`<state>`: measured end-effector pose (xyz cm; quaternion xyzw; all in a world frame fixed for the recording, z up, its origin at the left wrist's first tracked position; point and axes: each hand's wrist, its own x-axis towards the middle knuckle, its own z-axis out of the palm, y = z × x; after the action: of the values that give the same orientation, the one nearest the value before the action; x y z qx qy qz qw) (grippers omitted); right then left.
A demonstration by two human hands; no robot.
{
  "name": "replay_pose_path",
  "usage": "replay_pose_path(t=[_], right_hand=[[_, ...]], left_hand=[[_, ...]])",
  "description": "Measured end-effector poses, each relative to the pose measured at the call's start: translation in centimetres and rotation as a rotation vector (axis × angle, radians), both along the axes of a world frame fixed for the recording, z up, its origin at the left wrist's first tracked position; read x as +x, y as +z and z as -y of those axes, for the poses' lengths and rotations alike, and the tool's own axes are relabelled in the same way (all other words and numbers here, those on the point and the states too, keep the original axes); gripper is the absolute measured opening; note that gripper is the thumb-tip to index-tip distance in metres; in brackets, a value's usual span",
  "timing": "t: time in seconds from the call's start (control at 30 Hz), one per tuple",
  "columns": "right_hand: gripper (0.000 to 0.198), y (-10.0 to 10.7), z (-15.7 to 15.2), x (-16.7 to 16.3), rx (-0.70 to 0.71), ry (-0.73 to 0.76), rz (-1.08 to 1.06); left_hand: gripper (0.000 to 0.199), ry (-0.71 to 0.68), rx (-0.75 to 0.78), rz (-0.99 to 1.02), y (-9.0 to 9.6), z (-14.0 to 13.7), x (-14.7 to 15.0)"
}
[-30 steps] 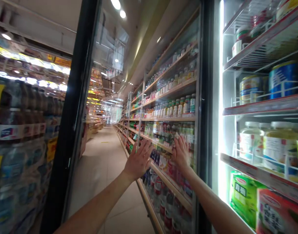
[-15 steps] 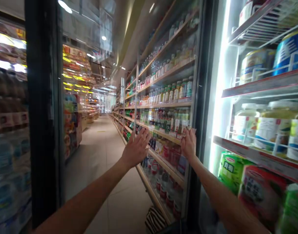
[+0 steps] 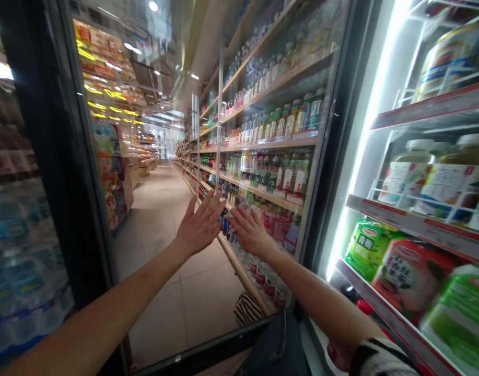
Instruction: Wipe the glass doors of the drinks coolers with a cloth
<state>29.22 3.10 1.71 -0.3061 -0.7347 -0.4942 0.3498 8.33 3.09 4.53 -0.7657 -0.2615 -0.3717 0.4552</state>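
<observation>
Both my arms reach forward to the glass door (image 3: 153, 292) of a lit drinks fridge. My left hand (image 3: 202, 222) has its fingers spread and its palm at the glass, holding nothing. Close beside it, my right hand (image 3: 250, 230) lies flat with fingers stretched out, also empty. Whether each palm presses the pane or hovers just off it I cannot tell. The door's dark frame runs down the left (image 3: 35, 130) and along the bottom. Rows of bottles on wooden shelves (image 3: 278, 125) show in the glass, through it or mirrored.
At the right stands the open fridge shelving (image 3: 431, 224), with white-capped bottles (image 3: 407, 172), a green pouch (image 3: 364, 248) and a red pouch (image 3: 413, 277). Blurred water bottles (image 3: 20, 282) are at the far left. A pale-floored aisle (image 3: 156, 203) runs ahead. Something striped (image 3: 247, 309) shows low in the glass.
My right hand has moved left along the glass, away from the dark upright, and is now beside my left hand. My left hand has shifted slightly left. The view has tilted down.
</observation>
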Motion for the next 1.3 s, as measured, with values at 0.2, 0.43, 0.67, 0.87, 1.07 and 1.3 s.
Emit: replay_pose_path(t=[0.2, 0.43, 0.67, 0.87, 1.07, 1.3], right_hand=[[0.044, 4.6, -1.2, -1.0, 0.099, -0.091, -0.351], [0.039, 1.5, -0.2, -5.4, 0.018, 0.038, -0.001], [0.044, 3.3, -1.1, -10.1, 0.009, 0.046, -0.291], [0.042, -1.6, -0.4, -12.8, 0.006, 0.204, 0.169], [0.04, 0.3, -0.7, -15.1, 0.049, 0.172, -0.075], [0.037, -3.5, -0.1, -16.7, -0.029, 0.267, 0.25]], left_hand=[[0.064, 0.053, 0.008, 0.121, 0.5, 0.4, -5.0], [0.068, 0.124, -0.019, 0.205, -0.8, 1.4, -9.4], [0.064, 0.214, -0.039, 0.225, -2.7, 2.4, -12.8], [0.06, 0.238, -0.057, 0.185, -4.5, 3.5, -13.8], [0.061, 0.259, -0.053, 0.197, -5.6, 4.4, -14.9], [0.06, 0.257, -0.067, 0.254, -6.8, 5.7, -16.8]])
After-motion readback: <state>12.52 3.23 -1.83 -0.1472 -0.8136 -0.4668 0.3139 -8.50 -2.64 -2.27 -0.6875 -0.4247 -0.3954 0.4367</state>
